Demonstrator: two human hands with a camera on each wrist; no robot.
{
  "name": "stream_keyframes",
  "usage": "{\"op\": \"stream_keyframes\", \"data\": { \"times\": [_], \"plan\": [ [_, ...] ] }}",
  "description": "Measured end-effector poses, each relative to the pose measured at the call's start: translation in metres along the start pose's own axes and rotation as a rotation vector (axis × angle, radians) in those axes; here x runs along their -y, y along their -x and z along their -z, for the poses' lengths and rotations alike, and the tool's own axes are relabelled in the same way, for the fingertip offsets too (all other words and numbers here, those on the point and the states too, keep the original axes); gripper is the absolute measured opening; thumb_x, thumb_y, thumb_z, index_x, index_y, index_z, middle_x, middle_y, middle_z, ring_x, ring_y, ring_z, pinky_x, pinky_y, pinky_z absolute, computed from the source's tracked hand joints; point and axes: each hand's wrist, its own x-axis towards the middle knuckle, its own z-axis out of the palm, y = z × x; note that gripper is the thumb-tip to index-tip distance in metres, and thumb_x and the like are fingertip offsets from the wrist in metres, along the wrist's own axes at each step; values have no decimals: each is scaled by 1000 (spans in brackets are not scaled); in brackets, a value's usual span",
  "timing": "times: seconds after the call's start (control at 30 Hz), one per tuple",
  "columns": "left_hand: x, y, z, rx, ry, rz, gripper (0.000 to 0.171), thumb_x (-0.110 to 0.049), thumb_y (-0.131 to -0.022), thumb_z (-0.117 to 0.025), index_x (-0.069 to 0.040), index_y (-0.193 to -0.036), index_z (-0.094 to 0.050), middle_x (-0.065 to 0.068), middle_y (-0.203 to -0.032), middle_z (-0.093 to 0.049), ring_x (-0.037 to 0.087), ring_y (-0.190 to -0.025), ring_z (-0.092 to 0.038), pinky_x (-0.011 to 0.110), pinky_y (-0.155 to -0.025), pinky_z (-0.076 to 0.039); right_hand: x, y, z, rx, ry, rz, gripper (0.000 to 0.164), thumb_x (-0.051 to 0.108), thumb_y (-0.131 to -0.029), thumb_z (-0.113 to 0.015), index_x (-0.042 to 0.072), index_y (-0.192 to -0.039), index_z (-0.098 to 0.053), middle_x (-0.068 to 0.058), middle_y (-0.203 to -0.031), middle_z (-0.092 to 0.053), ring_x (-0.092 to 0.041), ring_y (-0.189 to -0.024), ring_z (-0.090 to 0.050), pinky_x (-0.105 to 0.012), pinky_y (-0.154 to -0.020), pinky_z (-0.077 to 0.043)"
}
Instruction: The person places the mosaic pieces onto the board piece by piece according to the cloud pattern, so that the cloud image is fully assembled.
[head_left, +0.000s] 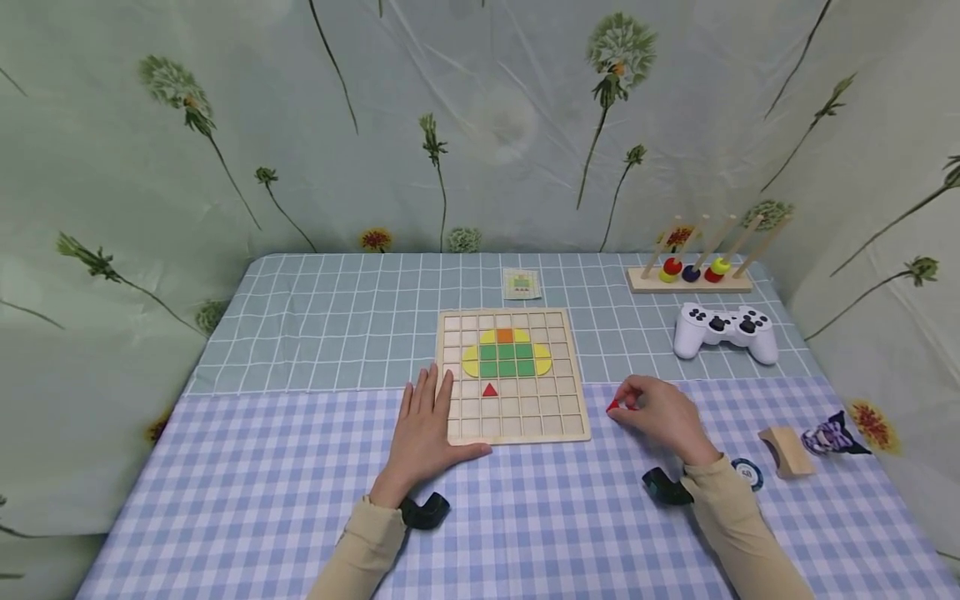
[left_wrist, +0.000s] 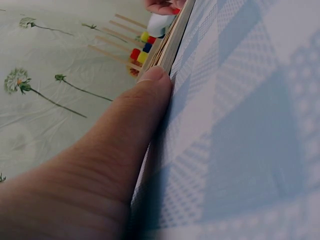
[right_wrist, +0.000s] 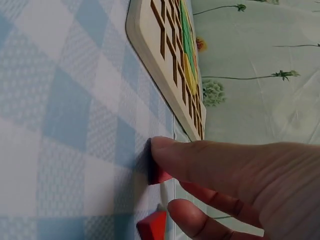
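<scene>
A wooden grid board (head_left: 517, 425) lies on the checked cloth, bearing green squares (head_left: 506, 360), yellow curved pieces (head_left: 470, 361), an orange square (head_left: 504, 336) and one red triangle (head_left: 490, 389). My left hand (head_left: 425, 433) rests at the board's left front corner, fingers straight along the left side, thumb against the front edge. To the right of the board, my right hand (head_left: 663, 419) pinches a small red triangle piece (right_wrist: 161, 176) between thumb and fingers, low over the cloth. Another red piece (right_wrist: 152, 225) sits close beside it, under the fingertips.
A small pattern card (head_left: 521, 284) lies behind the board. At the back right stand a peg rack (head_left: 690, 284) with coloured beads and a white game controller (head_left: 725, 327). Beyond my right wrist are a round chip (head_left: 747, 474), a wooden arch block (head_left: 787, 452) and a purple figure (head_left: 832, 436).
</scene>
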Motion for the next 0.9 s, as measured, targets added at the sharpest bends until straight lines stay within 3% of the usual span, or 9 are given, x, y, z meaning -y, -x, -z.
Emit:
{"op": "stream_keyframes", "data": {
  "times": [0.27,0.4,0.57,0.9],
  "plan": [
    [0,0,1,-4,-1,-1,121,-79,-66,-60,-2,-151,-19,19,-156,-10,32,-143,-4,47,-113,-3,5,-4,-9,34,-67,47,18,16,-76,-78,14,-76,-61,3,-70,-56,-16,-59,-46,-30,-52,-35],
    [1,0,2,-1,1,1,121,-79,-66,-60,-3,-151,-19,19,-156,-10,31,-143,-3,47,-113,-2,14,-7,-12,-10,-79,53,17,18,-76,-79,15,-76,-62,4,-69,-58,-16,-57,-45,-30,-51,-35],
    [1,0,3,-2,0,3,121,-79,-66,-61,-3,-151,-20,19,-156,-10,32,-143,-3,47,-113,-2,35,-15,-17,-60,-125,126,15,19,-75,-81,18,-75,-66,6,-71,-62,-15,-54,-43,-29,-47,-32],
    [1,0,0,-2,-8,6,122,-80,-66,-59,-3,-151,-19,19,-156,-10,31,-143,-2,47,-113,-3,82,-35,-44,-6,-160,299,11,19,-80,-77,16,-78,-67,9,-72,-61,-10,-53,-43,-28,-50,-36]
  ]
}}
